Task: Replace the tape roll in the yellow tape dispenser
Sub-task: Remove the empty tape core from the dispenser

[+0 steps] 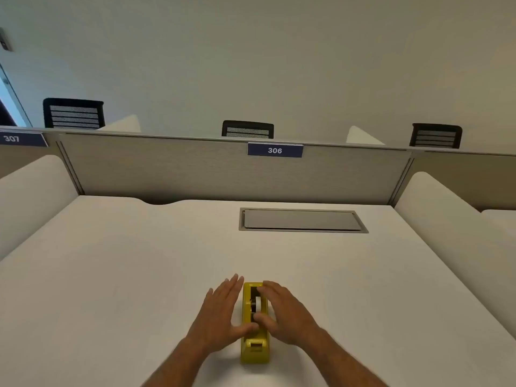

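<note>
Two hands flank the yellow tape dispenser (254,325): left hand (220,317) flat, fingers spread; right hand (282,314) pinching the tape roll (258,304).

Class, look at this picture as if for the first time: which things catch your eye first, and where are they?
The yellow tape dispenser stands out first, low in the middle of the pale desk, with a tape roll sitting in its slot. The left hand lies flat against its left side and the right hand reaches over the roll. Behind, a blue sign reading 306 hangs on the grey partition.
</note>
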